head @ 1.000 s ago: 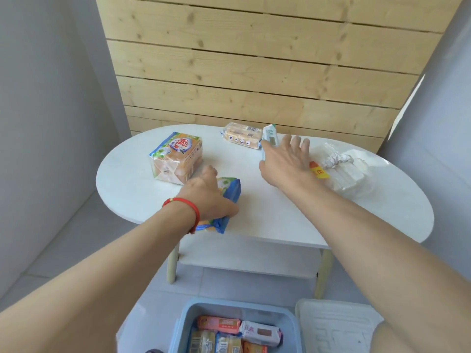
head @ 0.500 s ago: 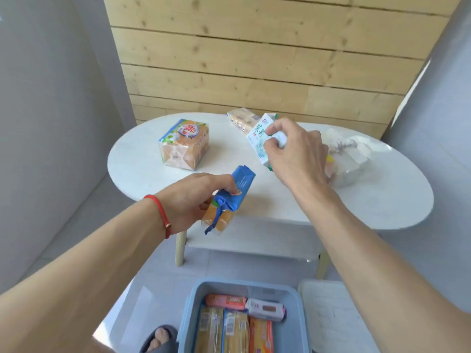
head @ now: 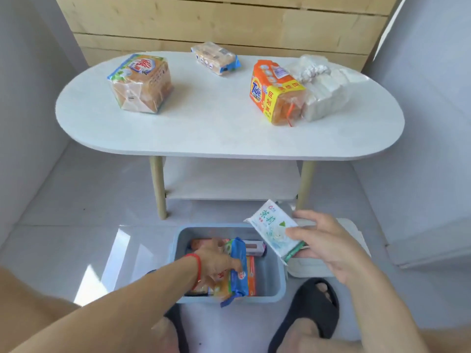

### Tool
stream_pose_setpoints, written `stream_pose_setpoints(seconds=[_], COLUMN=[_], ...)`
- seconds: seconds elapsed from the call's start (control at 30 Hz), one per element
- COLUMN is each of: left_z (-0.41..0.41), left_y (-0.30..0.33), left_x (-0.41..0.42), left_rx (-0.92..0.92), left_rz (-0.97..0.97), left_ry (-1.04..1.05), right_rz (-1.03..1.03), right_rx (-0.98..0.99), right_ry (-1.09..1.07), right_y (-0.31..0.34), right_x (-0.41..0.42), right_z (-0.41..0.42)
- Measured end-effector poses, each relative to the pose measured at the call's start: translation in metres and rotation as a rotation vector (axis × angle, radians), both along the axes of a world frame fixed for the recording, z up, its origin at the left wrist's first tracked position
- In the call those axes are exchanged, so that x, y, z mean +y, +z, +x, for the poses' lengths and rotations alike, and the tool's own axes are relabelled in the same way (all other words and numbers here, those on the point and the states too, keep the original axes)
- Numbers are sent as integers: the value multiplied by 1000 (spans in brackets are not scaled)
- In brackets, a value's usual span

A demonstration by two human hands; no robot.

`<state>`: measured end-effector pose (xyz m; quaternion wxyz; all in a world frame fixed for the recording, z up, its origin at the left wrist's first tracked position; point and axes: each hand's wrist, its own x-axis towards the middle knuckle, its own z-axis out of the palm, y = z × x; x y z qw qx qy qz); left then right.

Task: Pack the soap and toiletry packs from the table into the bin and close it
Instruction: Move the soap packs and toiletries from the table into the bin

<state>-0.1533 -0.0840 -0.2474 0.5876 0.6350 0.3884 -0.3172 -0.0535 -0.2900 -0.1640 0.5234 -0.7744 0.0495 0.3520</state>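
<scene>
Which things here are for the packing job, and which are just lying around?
For the job:
blue bin
white lid
blue pack
white soap pack
Tide pack
three other table packs

Just around:
table
black slippers

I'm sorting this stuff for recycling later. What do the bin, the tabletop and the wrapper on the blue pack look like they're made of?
The bin looks like moulded plastic, matte grey-blue, with rounded seamless corners. The tabletop seems to be a white matte-coated board, though its core is hidden. The blue pack in the left hand appears wrapped in thin glossy plastic film, crimped at the end.
</scene>
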Motion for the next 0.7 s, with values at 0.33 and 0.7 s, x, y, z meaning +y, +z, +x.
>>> stream_pose_setpoints(seconds=[0.33,0.7], left_z=[24,28], left_y=[-108,-131], left_x=[-53,-50], left_rx=[-132,-169], left_rz=[564,952], left_ry=[-240,-898], right_rz=[-466,-1003], right_rx=[-73,-579], right_ry=[151,430], right_y=[-95,-126], right_x=[10,47], right_z=[-18,-63])
